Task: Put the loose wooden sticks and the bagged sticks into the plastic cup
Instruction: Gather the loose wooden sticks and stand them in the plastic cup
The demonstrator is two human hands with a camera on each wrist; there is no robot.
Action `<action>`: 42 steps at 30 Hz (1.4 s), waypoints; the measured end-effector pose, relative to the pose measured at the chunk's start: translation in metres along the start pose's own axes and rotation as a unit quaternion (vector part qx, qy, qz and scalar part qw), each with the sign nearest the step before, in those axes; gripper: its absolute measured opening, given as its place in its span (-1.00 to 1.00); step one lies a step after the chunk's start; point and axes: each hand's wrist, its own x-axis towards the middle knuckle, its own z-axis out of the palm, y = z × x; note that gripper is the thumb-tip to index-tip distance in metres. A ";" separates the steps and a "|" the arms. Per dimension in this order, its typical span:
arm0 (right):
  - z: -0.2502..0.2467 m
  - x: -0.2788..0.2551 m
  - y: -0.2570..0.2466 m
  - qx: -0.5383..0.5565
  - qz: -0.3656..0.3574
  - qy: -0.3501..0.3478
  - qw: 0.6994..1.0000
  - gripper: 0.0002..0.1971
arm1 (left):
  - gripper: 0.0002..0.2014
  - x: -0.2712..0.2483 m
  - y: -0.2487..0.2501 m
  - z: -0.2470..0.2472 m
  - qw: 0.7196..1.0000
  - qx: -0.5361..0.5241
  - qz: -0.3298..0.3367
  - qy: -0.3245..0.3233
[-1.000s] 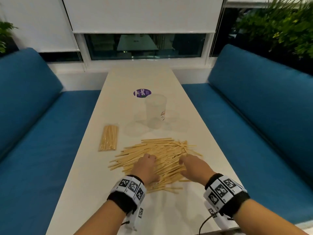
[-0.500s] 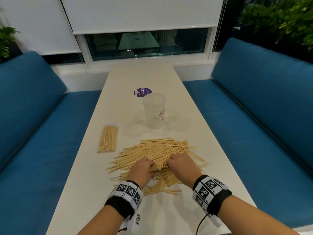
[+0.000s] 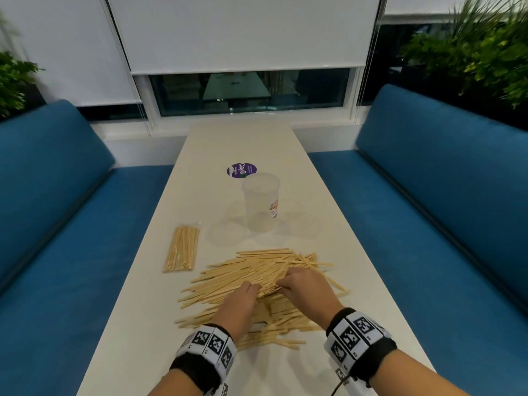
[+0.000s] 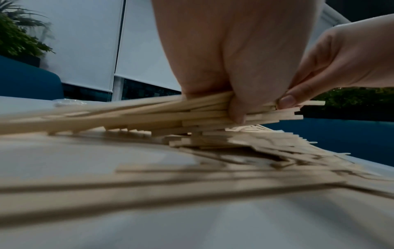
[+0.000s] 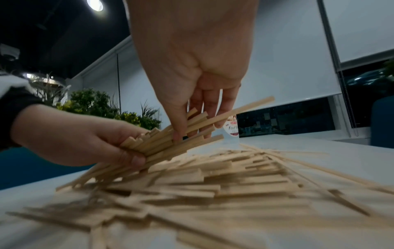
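A heap of loose wooden sticks lies on the near part of the white table. My left hand grips a bundle of these sticks, lifted slightly off the heap. My right hand pinches the same bundle at its other end, thumb in front and fingers behind. A clear bag of sticks lies flat to the left of the heap. The clear plastic cup stands upright beyond the heap, with nothing in it.
A round purple sticker lies on the table behind the cup. Blue bench seats run along both long sides of the table. A window and white blinds close the far end; plants stand in both corners.
Both hands have drawn together over the middle of the heap and gathered a bundle of sticks, which is now raised a little off the table.
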 end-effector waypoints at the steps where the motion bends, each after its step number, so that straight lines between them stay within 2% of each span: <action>1: -0.002 0.001 0.001 0.005 0.002 0.009 1.000 -0.70 | -0.44 0.000 0.000 -0.001 1.000 -0.003 -0.002 -0.001; 5: -0.013 0.000 0.008 0.058 0.029 0.090 0.994 -0.60 | -0.55 0.003 -0.005 -0.011 0.998 -0.052 -0.019 -0.018; 8: -0.020 0.000 0.015 0.119 0.089 0.150 0.978 -0.50 | -0.72 0.002 -0.007 -0.028 0.995 -0.093 -0.020 -0.039; 14: -0.039 0.016 0.014 0.273 0.129 0.128 0.945 -0.41 | -0.89 0.002 -0.001 -0.063 0.990 -0.123 0.001 -0.062; 17: -0.044 0.023 0.003 0.337 0.109 0.137 0.925 -0.47 | -0.83 0.007 0.002 -0.069 0.985 -0.152 0.016 -0.074; 20: -0.041 0.029 -0.009 0.365 0.076 0.173 0.912 -0.61 | -0.80 0.009 0.009 -0.071 0.979 -0.191 0.045 -0.053; 23: -0.038 0.034 -0.013 0.378 0.087 0.212 0.897 -0.67 | -0.79 0.015 0.008 -0.069 0.976 -0.207 0.065 -0.030; 29: -0.042 0.037 -0.015 0.346 0.061 0.170 0.921 -0.62 | -0.85 0.024 0.013 -0.072 0.970 -0.229 0.074 -0.022; 34: -0.049 0.041 -0.015 0.406 0.035 0.194 0.892 -0.64 | -0.74 0.031 0.015 -0.076 0.965 -0.248 0.076 0.048; 37: -0.048 0.042 -0.021 0.509 0.048 0.233 0.827 -0.47 | -0.82 0.034 0.015 -0.080 0.944 -0.301 0.074 0.113; 39: -0.044 0.043 -0.020 0.556 0.090 0.214 0.798 -0.41 | -0.87 0.036 0.014 -0.085 0.922 -0.348 0.064 0.158; 40: -0.042 0.043 -0.019 0.570 0.113 0.166 0.797 -0.42 | -0.89 0.037 0.013 -0.088 0.903 -0.391 0.058 0.171; 42: -0.038 0.039 -0.018 0.576 0.130 0.015 0.807 -0.40 | -0.89 0.040 0.012 -0.096 0.843 -0.503 0.048 0.186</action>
